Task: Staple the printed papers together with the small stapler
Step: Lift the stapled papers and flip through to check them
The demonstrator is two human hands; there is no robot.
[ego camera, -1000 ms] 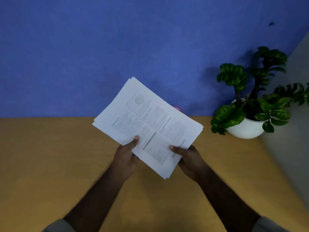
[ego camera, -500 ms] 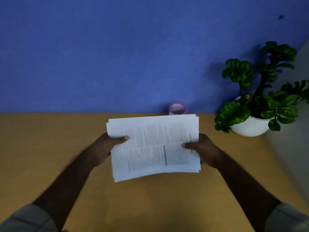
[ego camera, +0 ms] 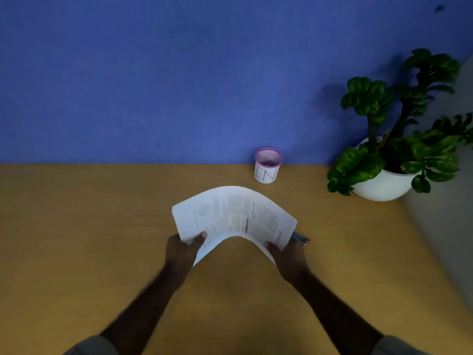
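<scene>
A stack of printed papers (ego camera: 235, 216) arches upward over the middle of the wooden desk (ego camera: 76, 239). My left hand (ego camera: 183, 248) pinches its near left corner, thumb on top. My right hand (ego camera: 288, 254) grips the near right corner the same way. A small silvery object with a pink end (ego camera: 302, 238), possibly the small stapler, pokes out from under the papers' right edge; most of it is hidden.
A pink mesh cup (ego camera: 267, 166) with a white label stands at the back against the blue wall. A white pot with a green plant (ego camera: 389, 160) sits at the back right. A grey wall (ego camera: 450, 226) bounds the desk's right side.
The papers turned from slanted to level, then came down toward the desk and bowed upward between my hands. The pink cup behind them is now fully in sight.
</scene>
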